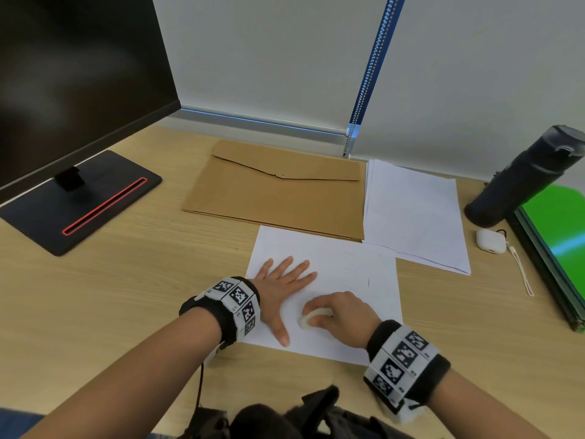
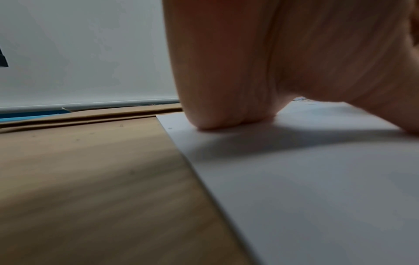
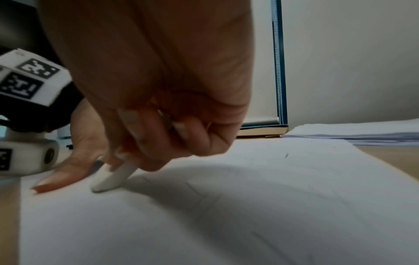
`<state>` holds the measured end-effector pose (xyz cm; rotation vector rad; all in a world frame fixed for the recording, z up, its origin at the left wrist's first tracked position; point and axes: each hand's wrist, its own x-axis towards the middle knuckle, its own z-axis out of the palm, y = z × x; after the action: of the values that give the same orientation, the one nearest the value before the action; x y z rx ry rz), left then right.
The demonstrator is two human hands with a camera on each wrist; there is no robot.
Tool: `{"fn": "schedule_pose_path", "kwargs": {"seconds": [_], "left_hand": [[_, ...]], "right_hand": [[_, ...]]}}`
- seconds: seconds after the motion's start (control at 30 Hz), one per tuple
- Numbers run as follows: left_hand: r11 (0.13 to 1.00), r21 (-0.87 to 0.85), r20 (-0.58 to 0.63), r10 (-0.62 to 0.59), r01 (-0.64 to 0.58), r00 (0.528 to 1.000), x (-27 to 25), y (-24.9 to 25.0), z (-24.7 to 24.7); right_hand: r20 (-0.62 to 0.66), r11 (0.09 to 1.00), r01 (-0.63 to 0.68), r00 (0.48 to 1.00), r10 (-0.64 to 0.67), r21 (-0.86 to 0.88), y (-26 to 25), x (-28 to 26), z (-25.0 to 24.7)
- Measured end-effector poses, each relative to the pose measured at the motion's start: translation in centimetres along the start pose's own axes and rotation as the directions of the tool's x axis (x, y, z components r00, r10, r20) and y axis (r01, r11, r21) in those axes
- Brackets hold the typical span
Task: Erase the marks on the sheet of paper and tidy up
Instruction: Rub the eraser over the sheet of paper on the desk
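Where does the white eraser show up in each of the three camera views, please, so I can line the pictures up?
Head: the eraser lies low and centre, gripped by the right hand on the sheet of paper.
Left wrist: not in it; only the left hand pressing the sheet.
Right wrist: lower left, its tip on the sheet beside the left thumb.
Shared landmark: the sheet of paper itself, visible in all three.

Left hand [image 1: 285,285] flat, fingers spread; right hand [image 1: 340,316] curled, pinching
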<state>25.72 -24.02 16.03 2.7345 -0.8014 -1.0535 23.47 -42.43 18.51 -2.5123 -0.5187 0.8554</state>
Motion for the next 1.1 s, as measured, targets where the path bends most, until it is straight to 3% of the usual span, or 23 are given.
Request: {"fn": "schedule_pose_path", "kwargs": {"seconds": [0.1, 0.27, 0.47, 0.63, 0.83, 1.0, 1.1], "left_hand": [[1.000, 0.006, 0.013, -0.019, 0.019, 1.000, 0.0, 0.2, 0.0], [1.000, 0.004, 0.019, -0.020, 0.020, 1.000, 0.1, 0.1, 0.0], [1.000, 0.015, 0.023, -0.025, 0.024, 0.999, 0.1, 0.2, 0.1], [1.000, 0.016, 0.021, -0.027, 0.027, 0.999, 0.4, 0.0, 0.1], [0.999, 0.019, 0.032, -0.029, 0.029, 0.999, 0.2, 0.1, 0.1], [0.999, 0.029, 0.031, -0.031, 0.030, 0.999, 0.2, 0.1, 0.0], [0.999, 0.039, 0.029, -0.033, 0.032, 0.999, 0.1, 0.2, -0.1]], "right_hand": [[0.095, 0.998, 0.010, 0.996, -0.004, -0.063, 0.5, -0.2, -0.9], [-0.171, 0.997, -0.049, 0.983, 0.060, 0.067, -0.6, 1.2, -0.6], [0.028, 0.999, -0.035, 0.999, 0.036, -0.017, 0.5, -0.8, -0.2], [-0.197, 0.991, -0.104, 0.973, 0.119, 0.085, -0.4, 0.7, -0.4], [-0.010, 0.996, -0.080, 0.997, 0.080, -0.026, 0.7, -1.3, -0.3], [-0.228, 0.988, -0.117, 0.964, 0.139, 0.105, 0.6, -0.2, -0.3], [-0.139, 0.994, -0.100, 0.985, 0.104, 0.035, 1.2, -1.6, 0.4]]}}
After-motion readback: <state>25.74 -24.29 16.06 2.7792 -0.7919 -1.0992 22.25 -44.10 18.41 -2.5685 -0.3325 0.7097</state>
